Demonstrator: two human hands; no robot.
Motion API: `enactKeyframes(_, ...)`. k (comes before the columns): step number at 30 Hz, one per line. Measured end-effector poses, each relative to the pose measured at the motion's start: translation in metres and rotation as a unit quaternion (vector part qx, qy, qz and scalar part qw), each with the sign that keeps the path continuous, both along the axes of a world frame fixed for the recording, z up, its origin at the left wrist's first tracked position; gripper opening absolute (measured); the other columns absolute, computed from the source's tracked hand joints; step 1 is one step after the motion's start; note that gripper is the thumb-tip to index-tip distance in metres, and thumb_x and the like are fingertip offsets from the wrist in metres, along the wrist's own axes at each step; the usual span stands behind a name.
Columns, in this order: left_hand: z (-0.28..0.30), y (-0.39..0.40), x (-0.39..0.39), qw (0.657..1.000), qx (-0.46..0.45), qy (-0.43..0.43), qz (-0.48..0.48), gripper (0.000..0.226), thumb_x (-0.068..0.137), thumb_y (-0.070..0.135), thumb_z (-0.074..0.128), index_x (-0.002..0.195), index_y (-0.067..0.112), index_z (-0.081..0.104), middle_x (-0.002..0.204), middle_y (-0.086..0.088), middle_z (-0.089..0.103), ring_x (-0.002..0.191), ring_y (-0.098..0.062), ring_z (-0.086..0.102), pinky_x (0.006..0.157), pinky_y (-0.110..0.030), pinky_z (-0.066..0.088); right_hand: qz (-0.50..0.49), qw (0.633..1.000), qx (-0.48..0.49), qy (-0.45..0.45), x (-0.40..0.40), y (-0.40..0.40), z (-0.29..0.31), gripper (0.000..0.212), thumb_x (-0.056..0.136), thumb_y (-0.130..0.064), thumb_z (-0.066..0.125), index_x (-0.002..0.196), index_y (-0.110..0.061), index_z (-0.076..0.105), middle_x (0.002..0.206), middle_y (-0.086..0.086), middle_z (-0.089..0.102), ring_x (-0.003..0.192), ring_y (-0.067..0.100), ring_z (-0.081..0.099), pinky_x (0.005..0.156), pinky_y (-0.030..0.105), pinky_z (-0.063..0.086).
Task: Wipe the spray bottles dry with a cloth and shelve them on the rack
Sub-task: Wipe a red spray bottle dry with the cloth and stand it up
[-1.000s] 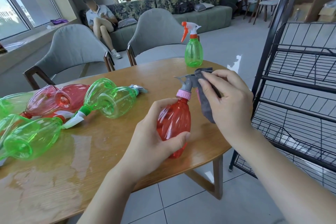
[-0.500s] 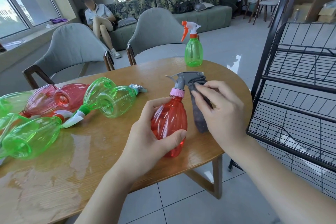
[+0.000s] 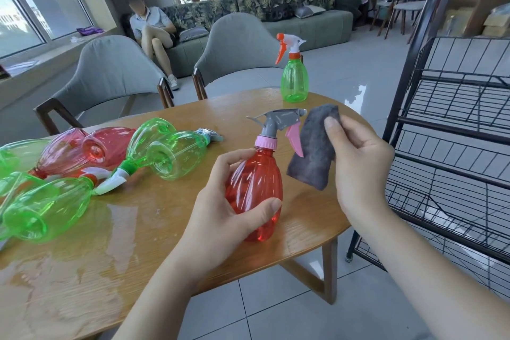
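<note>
Along the left edge of the frame, a heap of translucent green and red ribbed plastic spray bottles (image 3: 91,163) lies on its side on the oval wooden table (image 3: 165,229), whose glossy grain shows wet patches at lower left. Behind it, upper left, stand two grey upholstered chairs with dark wooden legs (image 3: 110,74), and further back a person sits on a patterned sofa (image 3: 154,33).

At centre, the left hand (image 3: 220,218) wraps its fingers around the belly of an upright translucent red ribbed spray bottle with a pink collar, grey nozzle head and pink trigger (image 3: 255,190), held above the near table edge. Just right of the trigger, the right hand (image 3: 361,165) pinches a folded grey fuzzy cloth (image 3: 314,146) between thumb and fingers; the cloth hangs close to the trigger, and I cannot tell whether they touch.

Above centre-right, an upright translucent green spray bottle with a white and orange trigger head (image 3: 294,77) stands at the table's far edge. Filling the right side is a black wire rack with tiered slanted shelves (image 3: 452,130), standing on the tiled floor just beside the table.
</note>
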State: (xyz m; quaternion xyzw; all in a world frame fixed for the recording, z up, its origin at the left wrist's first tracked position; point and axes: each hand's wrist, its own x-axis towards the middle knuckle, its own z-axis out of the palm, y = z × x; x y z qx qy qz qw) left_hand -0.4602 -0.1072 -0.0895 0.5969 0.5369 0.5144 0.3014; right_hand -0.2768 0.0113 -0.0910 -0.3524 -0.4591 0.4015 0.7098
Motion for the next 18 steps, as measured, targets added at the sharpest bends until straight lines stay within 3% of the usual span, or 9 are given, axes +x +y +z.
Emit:
enactKeyframes(3, 0.002, 0.0, 0.002, 1.0, 0.004, 0.02, 0.005, 0.07, 0.075, 0.039, 0.092, 0.132, 0.049, 0.052, 0.123, 0.017, 0.068, 0.11, -0.014, 0.074, 0.083, -0.032, 0.064, 0.046, 0.997, -0.044, 0.039, -0.012, 0.004, 0.005, 0.012, 0.101, -0.016, 0.068, 0.103, -0.021, 0.078, 0.101, 0.0, 0.081, 0.099, 0.02, 0.077, 0.094, 0.048, 0.06)
enactKeyframes(7, 0.002, 0.001, 0.005, 0.999, 0.015, 0.05, 0.012, 0.066, 0.077, 0.037, 0.093, 0.128, 0.051, 0.053, 0.12, 0.018, 0.069, 0.106, -0.012, 0.074, 0.085, -0.032, 0.063, 0.138, 0.986, -0.082, 0.043, -0.018, 0.003, 0.006, 0.017, 0.103, -0.026, 0.066, 0.097, -0.018, 0.079, 0.103, 0.01, 0.079, 0.098, 0.025, 0.074, 0.098, 0.052, 0.055)
enactKeyframes(10, 0.0, 0.004, 0.005, 0.999, 0.02, 0.044, 0.024, 0.064, 0.076, 0.043, 0.09, 0.128, 0.05, 0.053, 0.119, 0.017, 0.071, 0.104, -0.015, 0.074, 0.088, -0.041, 0.064, 0.144, 0.987, -0.049, -0.049, -0.019, -0.003, 0.0, 0.02, 0.1, -0.032, 0.065, 0.097, -0.017, 0.079, 0.099, 0.013, 0.079, 0.096, 0.036, 0.074, 0.093, 0.061, 0.054)
enactKeyframes(12, -0.001, 0.006, 0.005, 0.999, 0.019, 0.037, 0.03, 0.065, 0.075, 0.047, 0.089, 0.129, 0.049, 0.054, 0.119, 0.018, 0.071, 0.104, -0.015, 0.074, 0.089, -0.047, 0.064, 0.121, 0.982, -0.01, -0.145, -0.018, -0.007, -0.009, 0.029, 0.101, -0.034, 0.06, 0.102, -0.011, 0.076, 0.091, 0.017, 0.076, 0.091, 0.042, 0.069, 0.082, 0.063, 0.056)
enactKeyframes(14, -0.002, 0.006, 0.006, 0.999, 0.02, 0.032, 0.034, 0.065, 0.074, 0.051, 0.088, 0.129, 0.049, 0.054, 0.119, 0.02, 0.07, 0.106, -0.014, 0.074, 0.09, -0.049, 0.063, 0.095, 0.969, 0.035, -0.227, -0.015, -0.012, -0.016, 0.027, 0.105, -0.032, 0.056, 0.105, -0.014, 0.076, 0.085, 0.011, 0.075, 0.082, 0.036, 0.068, 0.072, 0.054, 0.057)
enactKeyframes(18, -0.003, 0.007, 0.005, 0.999, 0.011, 0.006, 0.046, 0.066, 0.074, 0.047, 0.089, 0.13, 0.048, 0.054, 0.119, 0.017, 0.072, 0.107, -0.015, 0.074, 0.093, -0.052, 0.062, 0.054, 0.929, 0.103, -0.35, -0.006, -0.019, -0.026, 0.025, 0.107, -0.029, 0.055, 0.11, -0.017, 0.076, 0.075, 0.002, 0.071, 0.069, 0.022, 0.065, 0.065, 0.043, 0.052)
